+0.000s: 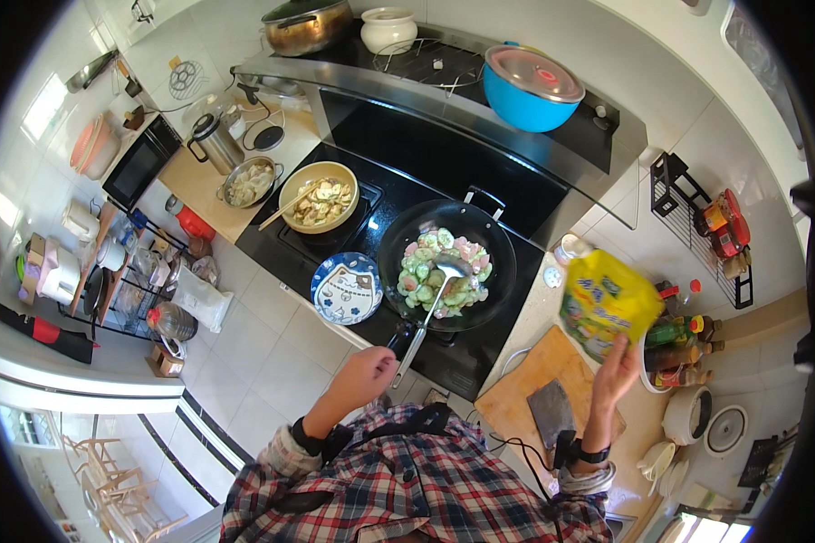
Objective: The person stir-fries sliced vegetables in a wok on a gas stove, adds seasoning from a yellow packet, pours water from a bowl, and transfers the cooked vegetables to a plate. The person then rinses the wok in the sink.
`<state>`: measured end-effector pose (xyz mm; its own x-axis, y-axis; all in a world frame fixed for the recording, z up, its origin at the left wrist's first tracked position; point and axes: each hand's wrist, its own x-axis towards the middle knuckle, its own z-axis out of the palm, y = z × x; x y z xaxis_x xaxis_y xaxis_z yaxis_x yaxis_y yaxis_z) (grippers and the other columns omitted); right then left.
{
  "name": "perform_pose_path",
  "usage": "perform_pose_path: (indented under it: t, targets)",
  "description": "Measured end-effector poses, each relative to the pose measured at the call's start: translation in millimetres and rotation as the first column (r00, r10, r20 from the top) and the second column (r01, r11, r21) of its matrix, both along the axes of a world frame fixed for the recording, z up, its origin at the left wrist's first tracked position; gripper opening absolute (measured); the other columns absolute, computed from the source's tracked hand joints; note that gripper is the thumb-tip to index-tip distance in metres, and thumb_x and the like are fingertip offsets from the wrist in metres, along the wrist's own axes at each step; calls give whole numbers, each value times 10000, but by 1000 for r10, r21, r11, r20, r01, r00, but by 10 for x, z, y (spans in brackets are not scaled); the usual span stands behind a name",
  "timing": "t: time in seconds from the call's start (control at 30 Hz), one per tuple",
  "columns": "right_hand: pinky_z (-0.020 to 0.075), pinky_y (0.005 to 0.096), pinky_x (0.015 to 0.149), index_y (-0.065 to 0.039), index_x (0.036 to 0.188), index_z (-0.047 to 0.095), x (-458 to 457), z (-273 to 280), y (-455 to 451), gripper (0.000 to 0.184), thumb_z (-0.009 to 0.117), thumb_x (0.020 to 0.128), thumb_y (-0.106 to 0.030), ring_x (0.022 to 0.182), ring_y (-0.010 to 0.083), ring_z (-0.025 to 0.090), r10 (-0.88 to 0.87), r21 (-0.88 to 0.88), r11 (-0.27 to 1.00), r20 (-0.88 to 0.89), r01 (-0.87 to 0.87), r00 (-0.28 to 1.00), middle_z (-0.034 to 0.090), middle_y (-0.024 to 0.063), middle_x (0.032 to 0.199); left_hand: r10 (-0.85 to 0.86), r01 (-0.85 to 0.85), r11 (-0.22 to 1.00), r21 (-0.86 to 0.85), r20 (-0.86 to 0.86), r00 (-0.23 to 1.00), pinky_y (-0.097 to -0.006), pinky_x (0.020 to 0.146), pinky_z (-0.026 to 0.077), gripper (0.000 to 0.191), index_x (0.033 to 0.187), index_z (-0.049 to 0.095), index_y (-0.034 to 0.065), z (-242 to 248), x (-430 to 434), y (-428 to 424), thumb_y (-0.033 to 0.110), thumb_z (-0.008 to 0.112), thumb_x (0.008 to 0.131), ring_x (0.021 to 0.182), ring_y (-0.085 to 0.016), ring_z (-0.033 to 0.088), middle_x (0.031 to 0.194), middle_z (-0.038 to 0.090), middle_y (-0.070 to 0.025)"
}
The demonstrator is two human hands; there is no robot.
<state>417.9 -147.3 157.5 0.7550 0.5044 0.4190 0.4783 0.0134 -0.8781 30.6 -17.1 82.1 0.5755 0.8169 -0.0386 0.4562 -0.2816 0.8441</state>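
Observation:
My right hand (618, 370) grips the lower edge of a yellow printed seasoning pouch (608, 298), raised over the counter on the right. My left hand (365, 375) is curled in front of the stove, with nothing visible in it. Beside it are the black handle of a wok (502, 298) and the end of a metal spatula (418, 339). The spatula's head rests on sliced cucumber and pink meat pieces (424, 271) in the wok. Left of the wok, a blue-and-white cat-patterned plate (345, 292) sits at the stove's front edge.
A cream bowl (286, 216) of cooked food with chopsticks stands on the left burner. Behind it is a metal pot (248, 202). A cleaver (550, 410) lies on a wooden cutting board (516, 373). Several sauce bottles (672, 356) line the right. The range hood (407, 85) overhangs the back.

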Motion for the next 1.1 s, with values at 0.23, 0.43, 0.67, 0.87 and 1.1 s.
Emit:
perform_pose_path:
  t: [0.23,0.43,0.67,0.87,1.1]
  targets:
    - [462,337,563,35,954,592,-390,-187,214,150,531,950,-103,623,140,586,145,-313,947,211,-73,967,608,203,701,-161,118,979,-167,-268,950,-402,598,507,468,1116,398,-75,-257,428,89,219,646,850,709,-333,654,810,637,-194]
    - [482,364,586,22,991,610,-543,-175,347,152,529,942,-98,658,314,657,283,-430,887,218,-169,934,608,245,740,187,52,451,-891,151,971,-246,434,374,222,976,446,59,-486,599,71,264,528,955,543,-100,508,693,496,13]
    - [480,383,566,10,986,613,-575,-214,512,149,533,938,-107,680,402,628,182,-404,911,220,-80,958,598,260,750,233,36,477,-878,166,958,-213,409,226,241,858,433,113,58,-40,-210,312,482,984,475,-37,283,633,332,67]
    - [477,401,561,2,954,609,-628,-329,678,148,531,944,-124,696,418,616,269,-458,879,245,-133,932,603,259,757,145,-108,598,-794,-25,989,-272,420,365,326,778,459,33,241,-460,-314,302,519,950,464,-108,438,614,462,-13]
    - [480,418,563,0,939,608,-708,-427,814,149,525,946,-123,713,420,619,338,-488,854,260,-179,905,609,254,761,109,-67,651,-756,5,994,-237,408,347,274,837,486,44,74,-532,-438,292,516,950,475,-72,428,635,462,19]
